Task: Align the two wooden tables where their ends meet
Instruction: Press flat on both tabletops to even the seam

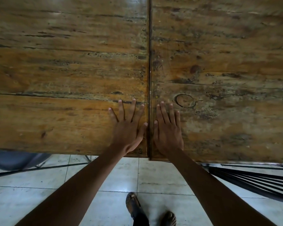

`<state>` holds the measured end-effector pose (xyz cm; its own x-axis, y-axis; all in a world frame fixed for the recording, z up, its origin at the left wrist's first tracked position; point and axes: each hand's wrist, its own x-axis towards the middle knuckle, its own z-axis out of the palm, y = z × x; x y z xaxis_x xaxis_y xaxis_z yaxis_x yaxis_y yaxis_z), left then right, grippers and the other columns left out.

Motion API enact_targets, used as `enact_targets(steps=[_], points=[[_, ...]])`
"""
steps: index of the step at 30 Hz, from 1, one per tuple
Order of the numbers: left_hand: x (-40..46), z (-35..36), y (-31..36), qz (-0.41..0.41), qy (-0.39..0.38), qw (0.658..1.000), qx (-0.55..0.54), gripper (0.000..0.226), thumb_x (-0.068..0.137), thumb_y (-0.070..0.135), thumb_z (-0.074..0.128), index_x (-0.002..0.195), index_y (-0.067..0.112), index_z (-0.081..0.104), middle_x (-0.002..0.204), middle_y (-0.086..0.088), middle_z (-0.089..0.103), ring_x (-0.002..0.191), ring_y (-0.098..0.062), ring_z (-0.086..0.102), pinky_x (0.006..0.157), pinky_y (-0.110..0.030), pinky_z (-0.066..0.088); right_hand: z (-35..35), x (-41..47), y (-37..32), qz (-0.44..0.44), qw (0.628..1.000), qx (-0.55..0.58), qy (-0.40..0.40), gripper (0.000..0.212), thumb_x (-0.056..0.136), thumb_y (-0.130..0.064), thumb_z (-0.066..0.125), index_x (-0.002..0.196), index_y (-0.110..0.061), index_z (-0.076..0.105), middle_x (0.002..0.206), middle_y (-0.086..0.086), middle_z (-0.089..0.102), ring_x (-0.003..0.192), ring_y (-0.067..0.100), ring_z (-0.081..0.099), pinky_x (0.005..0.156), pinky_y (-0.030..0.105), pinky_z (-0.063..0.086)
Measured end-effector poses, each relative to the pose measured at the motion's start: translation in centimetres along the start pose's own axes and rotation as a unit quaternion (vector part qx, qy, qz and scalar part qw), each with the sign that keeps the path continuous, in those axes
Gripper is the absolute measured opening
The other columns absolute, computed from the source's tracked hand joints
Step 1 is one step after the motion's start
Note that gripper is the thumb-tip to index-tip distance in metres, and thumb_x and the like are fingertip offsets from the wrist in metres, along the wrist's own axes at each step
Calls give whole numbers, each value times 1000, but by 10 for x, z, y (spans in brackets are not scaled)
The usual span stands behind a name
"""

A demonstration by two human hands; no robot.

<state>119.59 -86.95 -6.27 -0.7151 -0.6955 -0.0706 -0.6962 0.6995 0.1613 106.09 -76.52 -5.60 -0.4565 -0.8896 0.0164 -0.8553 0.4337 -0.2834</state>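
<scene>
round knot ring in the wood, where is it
In the head view, the knot ring sits on the right table, just right of the right hand fingertips, near the seam.

Flat hands [147,128] — beside table seam [149,62]

Both tables [69,66] are worn, stained, faintly glossy wood; the floor [160,178] is glossy tile.

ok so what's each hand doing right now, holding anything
Left hand: open, flat on the left table beside the seam, holding nothing.
Right hand: open, flat on the right table beside the seam, holding nothing.
</scene>
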Motion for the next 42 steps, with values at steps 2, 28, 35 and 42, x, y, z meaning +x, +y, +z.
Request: enact_targets(steps=[2,28,35,42], points=[[-1,0,0,-3,-1,1000,1,67,100,61,18,160,32,13,172,-5,-2,154,-45,-10,116,-74,-3,0,1,1,-2,1000,1,-3,58,105,-33,22,160,-14,16,170,4,13,157,27,2,127,52,7],[-58,-5,-1,131,-106,980,104,145,65,64,76,155,10,-23,163,-22,-30,145,-55,-27,114,-75,-9,0,-4,1,-3,1000,12,13,57,107,-33,18,161,-15,13,170,2,11,157,25,0,127,48,2],[-77,12,25,52,-22,986,157,131,69,28,85,159,8,-9,169,-23,-4,148,-60,4,113,-77,18,4,-3,3,-6,1000,11,6,58,106,-33,18,161,-15,15,170,1,12,157,26,0,127,47,3],[-89,18,21,57,14,986,157,104,82,9,67,160,9,-2,169,-20,1,149,-58,7,112,-78,19,4,-2,2,-8,1000,3,10,58,106,-33,19,161,-14,14,170,1,11,157,26,-1,127,48,3]])
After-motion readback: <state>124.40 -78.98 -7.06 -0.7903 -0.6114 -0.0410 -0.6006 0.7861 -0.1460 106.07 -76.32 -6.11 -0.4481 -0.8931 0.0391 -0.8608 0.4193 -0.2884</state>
